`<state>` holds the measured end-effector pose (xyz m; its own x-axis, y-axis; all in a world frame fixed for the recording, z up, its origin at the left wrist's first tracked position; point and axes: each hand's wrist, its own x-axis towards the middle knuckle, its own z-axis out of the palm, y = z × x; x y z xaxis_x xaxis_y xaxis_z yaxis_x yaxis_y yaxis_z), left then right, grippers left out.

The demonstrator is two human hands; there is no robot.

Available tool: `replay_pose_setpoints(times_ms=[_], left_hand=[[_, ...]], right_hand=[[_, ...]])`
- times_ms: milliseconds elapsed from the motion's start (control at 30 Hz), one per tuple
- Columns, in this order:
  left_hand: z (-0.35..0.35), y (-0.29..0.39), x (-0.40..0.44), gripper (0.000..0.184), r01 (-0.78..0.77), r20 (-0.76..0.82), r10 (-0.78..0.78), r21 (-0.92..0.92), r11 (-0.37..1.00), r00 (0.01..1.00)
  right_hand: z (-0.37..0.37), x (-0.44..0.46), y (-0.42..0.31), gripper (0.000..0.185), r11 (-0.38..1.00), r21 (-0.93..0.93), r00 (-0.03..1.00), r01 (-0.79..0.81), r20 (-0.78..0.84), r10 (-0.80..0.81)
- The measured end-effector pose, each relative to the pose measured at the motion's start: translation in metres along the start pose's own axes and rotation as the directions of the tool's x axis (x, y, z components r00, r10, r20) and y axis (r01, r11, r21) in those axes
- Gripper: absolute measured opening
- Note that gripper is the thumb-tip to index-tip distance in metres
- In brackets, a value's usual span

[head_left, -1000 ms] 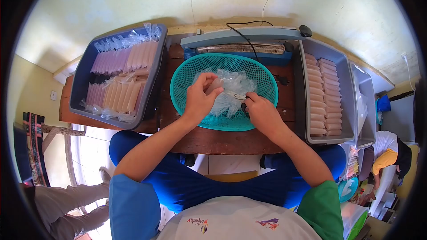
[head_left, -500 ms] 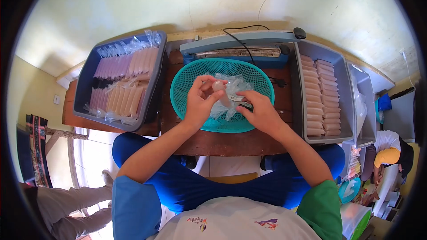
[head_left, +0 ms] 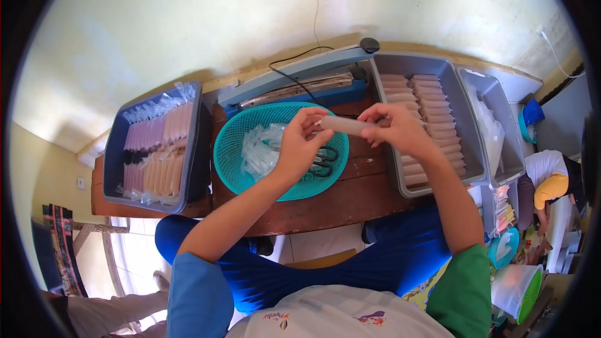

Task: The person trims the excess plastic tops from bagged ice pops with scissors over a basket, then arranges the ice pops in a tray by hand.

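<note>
Both of my hands hold a pale pink, filled plastic ice pop tube level over the right rim of the turquoise basket. My left hand pinches its left end, and my right hand grips its right end. Inside the basket lies a heap of clear plastic scraps. Scissors with dark handles rest in the basket to the right of the scraps, their blades partly hidden by my left hand.
A bag sealer stands behind the basket. On the left, a grey crate holds purple and tan tubes; on the right, another grey crate holds rows of pinkish ones. A further tub contains white plastic. A person bends at far right.
My right hand has let go of the scissors, now in the basket, and taken the tube's right end. The tube has turned from upright to level and moved right. The view has shifted right.
</note>
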<state>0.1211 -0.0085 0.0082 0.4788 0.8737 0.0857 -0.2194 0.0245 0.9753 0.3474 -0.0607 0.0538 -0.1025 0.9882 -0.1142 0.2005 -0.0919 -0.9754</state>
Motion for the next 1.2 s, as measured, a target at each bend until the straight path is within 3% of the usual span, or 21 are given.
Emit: replay_pose_setpoints(times_ms=[67, 100, 167, 233, 333, 367, 500, 567, 633, 700, 767, 800, 867, 967, 1067, 1200], left_hand=[[0.018, -0.007, 0.021, 0.037, -0.057, 0.034, 0.051, 0.173, 0.983, 0.998], [0.025, -0.007, 0.032, 0.037, -0.055, 0.045, 0.048, 0.173, 0.983, 0.998], [0.042, -0.008, 0.054, 0.035, -0.12, 0.121, 0.075, 0.419, 0.9, 0.99], [0.061, -0.011, 0.073, 0.03, -0.065, 0.118, 0.02, 0.394, 0.917, 0.993], [0.079, -0.024, 0.105, 0.028, -0.261, 0.173, 0.196, 0.594, 0.761, 0.965], [0.083, -0.029, 0.114, 0.028, -0.264, 0.181, 0.194, 0.594, 0.76, 0.964], [0.093, -0.051, 0.152, 0.026, -0.387, 0.257, 0.294, 0.693, 0.608, 0.921], [0.1, -0.058, 0.167, 0.026, -0.421, 0.297, 0.303, 0.714, 0.559, 0.905], [0.106, -0.062, 0.18, 0.028, -0.429, 0.324, 0.294, 0.78, 0.456, 0.9], [0.11, -0.07, 0.191, 0.03, -0.423, 0.345, 0.249, 0.787, 0.449, 0.905], [0.113, -0.078, 0.199, 0.027, -0.508, 0.453, 0.24, 0.817, 0.274, 0.859], [0.115, -0.078, 0.202, 0.027, -0.511, 0.457, 0.238, 0.815, 0.274, 0.857], [0.119, -0.079, 0.208, 0.029, -0.471, 0.472, 0.043, 0.86, 0.198, 0.88], [0.125, -0.072, 0.21, 0.028, -0.466, 0.474, -0.088, 0.88, 0.095, 0.876], [0.125, -0.074, 0.213, 0.029, -0.478, 0.477, -0.125, 0.878, 0.022, 0.87], [0.13, -0.073, 0.216, 0.03, -0.45, 0.443, -0.153, 0.893, -0.017, 0.884]], right_hand=[[-0.029, 0.006, 0.005, 0.026, 0.999, -0.037, 0.998, -0.01, -0.054, 0.008], [-0.042, 0.009, 0.007, 0.026, 0.997, -0.074, 0.995, -0.024, -0.103, 0.017], [-0.065, 0.015, 0.015, 0.026, 0.995, -0.093, 0.987, -0.038, -0.158, 0.023], [-0.084, 0.022, 0.029, 0.026, 0.999, -0.036, 0.973, 0.038, -0.227, -0.046], [-0.109, 0.026, 0.039, 0.024, 0.997, 0.073, 0.949, -0.001, -0.314, 0.024], [-0.116, 0.03, 0.044, 0.024, 0.99, 0.142, 0.937, -0.004, -0.346, 0.054], [-0.137, 0.041, 0.066, 0.025, 0.989, 0.149, 0.912, 0.02, -0.409, 0.043], [-0.139, 0.045, 0.074, 0.025, 0.993, 0.087, 0.837, 0.075, -0.547, -0.015], [-0.145, 0.05, 0.088, 0.025, 0.992, 0.086, 0.787, 0.097, -0.617, -0.024], [-0.151, 0.055, 0.101, 0.025, 0.989, 0.086, 0.734, 0.124, -0.678, -0.033], [-0.158, 0.061, 0.115, 0.022, 0.997, 0.0, 0.678, 0.082, -0.733, -0.056], [-0.16, 0.062, 0.118, 0.022, 0.997, 0.002, 0.674, 0.081, -0.736, -0.054], [-0.163, 0.063, 0.126, 0.02, 0.995, -0.102, 0.71, -0.008, -0.701, -0.066], [-0.168, 0.07, 0.143, 0.021, 0.996, -0.085, 0.739, -0.033, -0.673, -0.033], [-0.164, 0.067, 0.141, 0.027, 0.974, -0.226, 0.756, -0.021, -0.641, -0.132], [-0.166, 0.072, 0.148, 0.034, 0.979, -0.2, 0.76, 0.041, -0.63, -0.16]])
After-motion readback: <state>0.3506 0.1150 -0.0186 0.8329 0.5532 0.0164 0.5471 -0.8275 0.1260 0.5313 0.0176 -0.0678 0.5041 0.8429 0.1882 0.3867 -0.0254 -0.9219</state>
